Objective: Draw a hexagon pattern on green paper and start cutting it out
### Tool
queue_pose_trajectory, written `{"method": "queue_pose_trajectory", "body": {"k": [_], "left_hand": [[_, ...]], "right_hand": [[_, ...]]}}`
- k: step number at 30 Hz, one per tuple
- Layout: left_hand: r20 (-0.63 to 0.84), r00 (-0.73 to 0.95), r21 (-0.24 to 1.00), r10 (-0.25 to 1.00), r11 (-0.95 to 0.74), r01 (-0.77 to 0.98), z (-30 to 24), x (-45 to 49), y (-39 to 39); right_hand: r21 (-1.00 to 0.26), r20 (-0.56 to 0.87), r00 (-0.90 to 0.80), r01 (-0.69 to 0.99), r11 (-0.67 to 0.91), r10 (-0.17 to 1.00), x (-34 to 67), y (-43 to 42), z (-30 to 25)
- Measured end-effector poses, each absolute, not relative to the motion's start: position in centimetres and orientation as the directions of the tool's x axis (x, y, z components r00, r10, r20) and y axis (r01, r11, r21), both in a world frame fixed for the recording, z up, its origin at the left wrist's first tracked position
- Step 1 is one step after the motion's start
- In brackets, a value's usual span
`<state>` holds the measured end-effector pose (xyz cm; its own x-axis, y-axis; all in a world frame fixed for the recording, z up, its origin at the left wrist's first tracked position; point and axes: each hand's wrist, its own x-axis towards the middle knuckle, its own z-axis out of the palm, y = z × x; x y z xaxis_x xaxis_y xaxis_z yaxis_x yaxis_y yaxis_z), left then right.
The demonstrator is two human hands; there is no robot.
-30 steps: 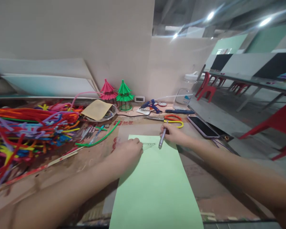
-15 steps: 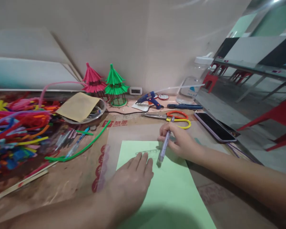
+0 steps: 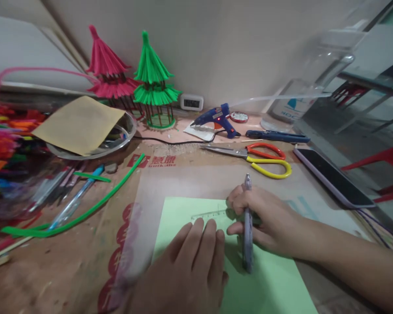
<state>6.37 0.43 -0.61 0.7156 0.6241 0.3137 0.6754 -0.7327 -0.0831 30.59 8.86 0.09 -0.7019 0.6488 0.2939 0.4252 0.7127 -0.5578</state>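
My left hand [image 3: 191, 266] lies flat with its fingers out on a light green sheet of paper [image 3: 268, 288]. Just beyond its fingertips a thin clear ruler [image 3: 211, 214] with fine markings rests near the top of the sheet; part of it is hidden. In my right hand [image 3: 265, 213] is a purple-grey pen [image 3: 248, 235], gripped between the fingers with its blurred lower end over the paper. The right fingertips are at the ruler's right end, and I cannot tell whether they touch it.
Beyond my hands lie scissors [image 3: 267, 160], a blue glue gun [image 3: 218, 118], a cutter [image 3: 277, 136] and a phone [image 3: 334, 176]. Green [image 3: 155, 80] and pink [image 3: 109, 65] tiered models stand by the wall. At left are a paper-topped dish [image 3: 127, 137] and a green pipe cleaner [image 3: 94, 208].
The view has come closer and tilted down. My right hand has moved nearer the ruler's right end, and the pen has turned in it. My left hand stays flat on the paper.
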Motion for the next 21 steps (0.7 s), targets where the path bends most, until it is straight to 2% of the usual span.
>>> {"method": "queue_pose_trajectory", "body": {"k": [5, 11, 17, 21], "left_hand": [[0.328, 0.729, -0.079, 0.601, -0.751, 0.655, -1.04, 6.01, 0.50], [0.323, 0.779, -0.177, 0.538, -0.774, 0.608, -0.82, 5.86, 0.79], [0.314, 0.757, -0.077, 0.573, -0.780, 0.621, -0.76, 6.06, 0.62], [0.336, 0.773, -0.176, 0.538, -0.771, 0.612, -0.45, 6.27, 0.79]], "right_hand": [[-0.598, 0.288, -0.665, 0.438, 0.672, 0.689, 30.81, 9.26, -0.40], [-0.601, 0.273, -0.632, 0.477, 0.642, 0.725, 30.69, 9.19, -0.27], [-0.601, 0.266, -0.629, 0.485, 0.636, 0.730, 30.75, 8.89, -0.27], [-0.601, 0.271, -0.653, 0.459, 0.654, 0.707, 30.85, 8.92, -0.37]]}}
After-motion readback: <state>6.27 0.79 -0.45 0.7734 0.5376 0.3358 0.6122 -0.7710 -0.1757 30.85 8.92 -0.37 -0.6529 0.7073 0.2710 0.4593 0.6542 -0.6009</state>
